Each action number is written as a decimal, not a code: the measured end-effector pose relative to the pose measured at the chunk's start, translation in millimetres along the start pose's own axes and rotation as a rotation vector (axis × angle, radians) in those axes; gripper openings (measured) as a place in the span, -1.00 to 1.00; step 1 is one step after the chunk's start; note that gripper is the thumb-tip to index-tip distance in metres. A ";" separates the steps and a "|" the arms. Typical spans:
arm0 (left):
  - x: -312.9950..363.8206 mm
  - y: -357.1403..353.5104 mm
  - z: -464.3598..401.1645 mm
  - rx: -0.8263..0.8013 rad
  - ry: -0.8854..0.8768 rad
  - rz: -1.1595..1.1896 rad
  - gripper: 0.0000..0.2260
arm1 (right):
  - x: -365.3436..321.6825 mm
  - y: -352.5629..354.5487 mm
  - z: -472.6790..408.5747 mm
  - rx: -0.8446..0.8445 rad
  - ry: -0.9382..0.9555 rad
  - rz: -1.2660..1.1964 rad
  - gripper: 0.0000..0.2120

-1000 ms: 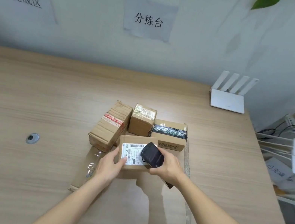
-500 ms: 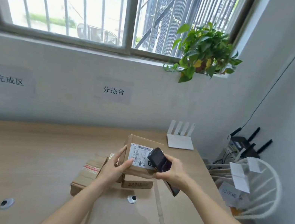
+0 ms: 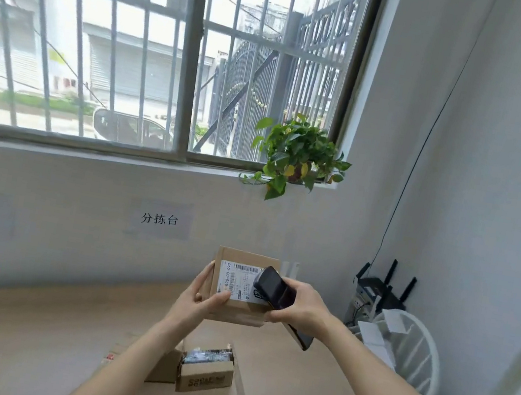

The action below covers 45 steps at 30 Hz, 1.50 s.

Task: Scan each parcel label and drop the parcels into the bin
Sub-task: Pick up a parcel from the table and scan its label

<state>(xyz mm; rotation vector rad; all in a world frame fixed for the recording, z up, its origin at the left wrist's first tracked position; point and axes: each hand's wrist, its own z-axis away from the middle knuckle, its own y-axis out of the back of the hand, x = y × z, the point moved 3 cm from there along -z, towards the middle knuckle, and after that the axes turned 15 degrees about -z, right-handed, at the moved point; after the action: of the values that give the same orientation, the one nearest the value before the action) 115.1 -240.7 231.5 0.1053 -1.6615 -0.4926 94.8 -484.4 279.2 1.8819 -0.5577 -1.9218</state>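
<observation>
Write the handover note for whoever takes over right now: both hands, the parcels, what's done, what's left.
Left hand: holds the parcel in the air, label facing you.
Right hand: holds the black scanner against the label.
Remaining parcels sit on the table below.
White wire bin stands to the right.
Done: parcel picked up, scanner on the label.
Left: drop it in the bin, then scan and drop the others.

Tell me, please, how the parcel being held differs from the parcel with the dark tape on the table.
The held parcel is lifted off the table, gripped by the left hand; the taped parcel rests on the table. The held parcel shows a white barcode label facing the scanner in the right hand; the taped parcel shows dark tape and printed lettering. Both are brown cardboard boxes.
</observation>
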 end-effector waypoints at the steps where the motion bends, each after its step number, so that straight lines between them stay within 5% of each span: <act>1: 9.0 -1.7 0.0 0.003 -0.002 -0.002 -0.12 | -3.0 8.3 0.6 0.007 0.007 0.012 -0.29; 8: 62.6 -16.5 -1.8 0.023 -0.010 0.025 -0.37 | -28.9 60.8 13.2 0.023 0.056 0.071 -0.38; 32: 126.0 10.4 -20.1 0.334 -0.120 -0.128 -0.33 | -94.9 169.7 28.3 0.267 0.218 0.466 -0.27; 45: 127.4 24.7 -26.1 0.389 -0.104 -0.165 -0.37 | -106.8 183.6 25.5 0.238 0.273 0.424 -0.26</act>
<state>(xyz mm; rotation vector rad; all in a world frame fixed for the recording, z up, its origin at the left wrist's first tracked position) 125.1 -269.4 360.4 0.5138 -1.8436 -0.2961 71.8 -581.8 468.3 1.9302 -1.0357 -1.3527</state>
